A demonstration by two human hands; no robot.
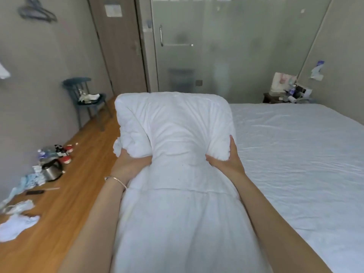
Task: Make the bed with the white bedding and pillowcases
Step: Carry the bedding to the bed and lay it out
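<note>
I hold a white pillow [173, 123] up in front of me, over the left edge of the bed. A white pillowcase [177, 223] covers its lower part and hangs down toward me between my arms. My left hand [129, 164] grips the bunched fabric and pillow at the lower left. My right hand [226, 160] grips the pillow's lower right corner, thumb up along its side. The bed [295, 154] on the right is covered with a wrinkled white sheet.
A wooden floor [82, 174] runs along the left of the bed. On it lie a metal kettle [52, 170], bottles, a dark phone [35, 192] and crumpled cloths [17, 225]. A blue chair [86, 99] stands by the wall. A cluttered nightstand [285, 95] is at the back right.
</note>
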